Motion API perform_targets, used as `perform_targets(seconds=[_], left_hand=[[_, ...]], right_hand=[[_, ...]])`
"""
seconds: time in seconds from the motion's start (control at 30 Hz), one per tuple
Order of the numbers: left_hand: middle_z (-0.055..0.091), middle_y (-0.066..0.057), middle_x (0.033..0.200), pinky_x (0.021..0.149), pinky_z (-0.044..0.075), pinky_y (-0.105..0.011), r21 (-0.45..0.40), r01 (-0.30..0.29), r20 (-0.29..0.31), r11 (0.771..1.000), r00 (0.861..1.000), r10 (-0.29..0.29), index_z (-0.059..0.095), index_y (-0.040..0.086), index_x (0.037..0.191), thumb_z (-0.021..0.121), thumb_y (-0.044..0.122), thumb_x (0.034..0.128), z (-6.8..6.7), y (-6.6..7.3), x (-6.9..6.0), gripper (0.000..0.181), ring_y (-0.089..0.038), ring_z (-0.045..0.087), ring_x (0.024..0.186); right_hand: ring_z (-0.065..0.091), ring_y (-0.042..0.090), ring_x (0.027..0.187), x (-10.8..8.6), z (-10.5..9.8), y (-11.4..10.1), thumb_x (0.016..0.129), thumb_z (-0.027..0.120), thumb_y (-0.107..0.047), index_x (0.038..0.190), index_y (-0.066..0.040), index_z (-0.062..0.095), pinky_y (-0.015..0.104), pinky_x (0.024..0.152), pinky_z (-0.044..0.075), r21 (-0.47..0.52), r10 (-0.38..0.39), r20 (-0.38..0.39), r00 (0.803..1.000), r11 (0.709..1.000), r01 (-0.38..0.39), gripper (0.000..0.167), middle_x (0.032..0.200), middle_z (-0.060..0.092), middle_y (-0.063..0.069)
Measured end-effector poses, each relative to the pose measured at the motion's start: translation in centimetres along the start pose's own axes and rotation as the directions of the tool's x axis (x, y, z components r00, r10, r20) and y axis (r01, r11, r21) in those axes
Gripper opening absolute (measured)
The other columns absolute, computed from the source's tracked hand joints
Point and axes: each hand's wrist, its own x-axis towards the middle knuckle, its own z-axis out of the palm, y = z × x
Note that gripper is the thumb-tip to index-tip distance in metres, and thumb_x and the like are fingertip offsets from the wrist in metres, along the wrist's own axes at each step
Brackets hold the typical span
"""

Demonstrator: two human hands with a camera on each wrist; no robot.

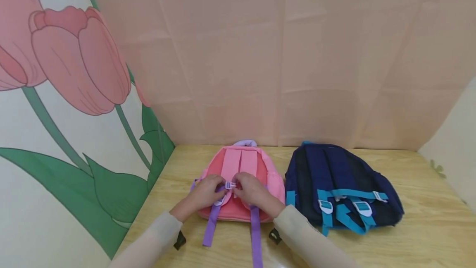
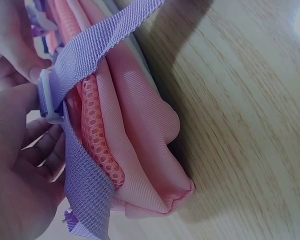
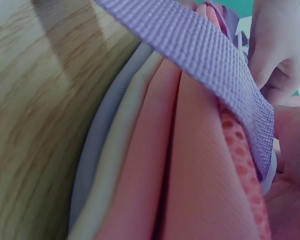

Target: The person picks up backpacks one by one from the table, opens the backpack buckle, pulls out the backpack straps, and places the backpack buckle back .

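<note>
A pink backpack [image 1: 273, 185] lies on the table with its shoulder straps facing up. Above its middle, both hands meet at a pale lilac buckle [image 1: 230, 185] on a purple strap. My left hand [image 1: 203, 193] pinches the buckle's left side; in the left wrist view its thumb touches a white-edged buckle piece [image 2: 49, 97] threaded with purple webbing [image 2: 90, 52]. From the right, my right hand [image 1: 253, 190] pinches the other side of the buckle. Purple webbing [image 3: 200, 55] crosses in front of the right hand [image 3: 295, 165] in the right wrist view. Whether the buckle halves are joined cannot be told.
A dark blue backpack [image 1: 305, 173] with turquoise straps lies close at the right of the pink one. Two purple strap ends [image 1: 210, 226] hang toward the front edge. Small black pieces [image 1: 180, 240] are near both forearms. Behind the table [image 1: 427, 202] is a beige cloth [image 1: 238, 61].
</note>
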Motion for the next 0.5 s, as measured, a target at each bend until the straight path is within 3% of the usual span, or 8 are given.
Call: perform_targets(seconds=[0.23, 0.5], left_hand=[[0.065, 0.004, 0.100, 0.084, 0.052, -0.031, 0.011, 0.001, -0.003, 1.000, 1.000, -0.001, 0.072, 0.011, 0.112, 0.072, 0.025, 0.0944, 0.06, -0.23, 0.02, 0.023, -0.011, 0.056, 0.095], [0.066, 0.002, 0.104, 0.086, 0.052, -0.034, 0.017, 0.013, 0.007, 1.000, 1.000, -0.013, 0.071, 0.011, 0.113, 0.073, 0.025, 0.0939, -0.31, -0.20, -0.38, 0.024, -0.013, 0.058, 0.099]], right_hand=[[0.057, 0.013, 0.084, 0.28, 0.27, -0.30, 0.091, 0.075, -0.016, 0.107, -0.010, 0.066, 0.031, 0.076, 0.051, 0.039, -0.074, -0.033, 0.997, 0.996, 0.076, 0.019, 0.091, 0.061, -0.001], [0.062, 0.014, 0.087, 0.31, 0.35, -0.20, 0.090, 0.076, -0.014, 0.104, -0.011, 0.069, 0.034, 0.080, 0.054, 0.045, -0.096, -0.060, 0.994, 0.994, 0.099, 0.016, 0.092, 0.065, -0.001]])
